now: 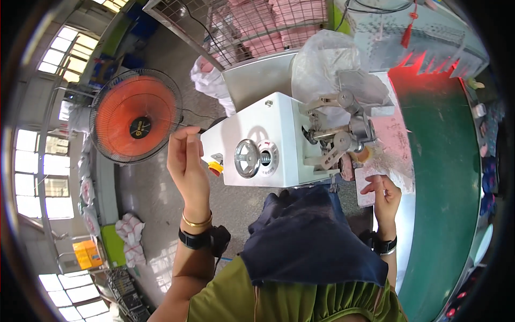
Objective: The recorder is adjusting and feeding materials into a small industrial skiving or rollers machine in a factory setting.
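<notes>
Left hand [186,158] and right hand [386,197] are hovering apart, loosely curled, near a rigid, heavy-looking machine [280,129] whose handwheel [248,158] is likely offering rim grip.

Fan [120,112]: orange, within round dark guard; landmark.
Windows [32,174]: many-paned, bright, left of fan.
Floor [161,188]: grey, right of and below fan; light patches [167,268].
Wire cage [247,35]: metal mesh, upper right of fan.
Green surface [437,188]: long, far right of fan.
Red light [416,67]: at green surface's upper end.
</notes>
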{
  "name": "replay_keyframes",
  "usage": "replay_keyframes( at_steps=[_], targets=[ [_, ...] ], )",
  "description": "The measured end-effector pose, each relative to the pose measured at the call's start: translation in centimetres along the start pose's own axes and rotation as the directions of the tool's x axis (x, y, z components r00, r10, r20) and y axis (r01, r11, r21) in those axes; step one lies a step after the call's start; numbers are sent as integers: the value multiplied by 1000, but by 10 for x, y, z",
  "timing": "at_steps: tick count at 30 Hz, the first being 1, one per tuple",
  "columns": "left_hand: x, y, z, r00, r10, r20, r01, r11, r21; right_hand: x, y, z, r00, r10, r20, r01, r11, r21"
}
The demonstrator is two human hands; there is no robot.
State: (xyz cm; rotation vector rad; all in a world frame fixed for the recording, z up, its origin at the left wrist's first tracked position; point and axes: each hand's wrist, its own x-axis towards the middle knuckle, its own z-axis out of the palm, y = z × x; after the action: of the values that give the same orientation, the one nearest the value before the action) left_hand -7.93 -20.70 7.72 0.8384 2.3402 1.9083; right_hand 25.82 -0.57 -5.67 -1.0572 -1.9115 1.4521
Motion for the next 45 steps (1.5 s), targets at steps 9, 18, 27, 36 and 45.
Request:
replay_keyframes(
  at_steps=[9,18,27,36,45],
  targets=[
    [-14,9,4,966,82,-246,-42,986,162,57,28,-31,999,32,37,-33,999,29],
    [-89,-18,-10,998,58,17,-59,873,484,90,11,-30,995,-68,68,70,997,-23],
    [-135,-18,26,882,-13,472,-242,845,476,86,4,-26,992,-111,68,111,994,11],
    [-127,11,42,868,66,492,-288,875,390,83,6,-38,986,-132,104,135,991,-22],
    [-96,36,83,806,134,576,-445,780,441,69,-10,-36,992,-90,94,91,996,-2]
  ],
)
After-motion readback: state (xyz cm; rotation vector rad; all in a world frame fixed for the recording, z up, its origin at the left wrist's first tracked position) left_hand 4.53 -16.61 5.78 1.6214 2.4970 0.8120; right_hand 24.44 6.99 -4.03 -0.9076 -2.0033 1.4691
